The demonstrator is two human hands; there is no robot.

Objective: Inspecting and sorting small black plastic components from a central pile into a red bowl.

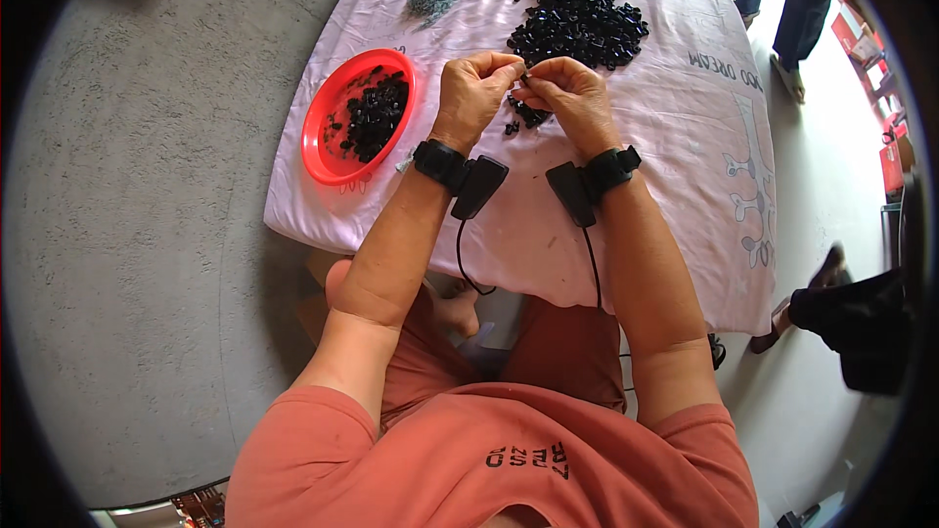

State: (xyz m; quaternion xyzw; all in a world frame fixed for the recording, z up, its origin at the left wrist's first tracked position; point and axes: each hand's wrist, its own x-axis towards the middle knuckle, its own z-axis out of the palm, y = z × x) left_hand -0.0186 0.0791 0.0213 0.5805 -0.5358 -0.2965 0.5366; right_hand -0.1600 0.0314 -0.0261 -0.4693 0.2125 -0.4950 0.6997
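My left hand (473, 96) and my right hand (573, 100) meet over the cloth-covered table, thumbs and forefingers pinched together. Between the fingertips is a small black part (525, 76), mostly covered by the fingers; its exact shape is too small to tell. Just beneath the right hand lies a little group of glossy black plastic parts (530, 115). Beyond both hands spreads a large heap of similar black parts (582, 24). A red plastic basin (311, 142), left of my left hand, holds more black pieces (377, 117).
A small pile of silvery metal pieces (431, 2) sits at the far left of the pink printed cloth (675, 186). Black wrist straps with boxes and cables are on both my wrists. To the right, other people's legs (797, 15) and a dark shoe (829, 264) show on the floor.
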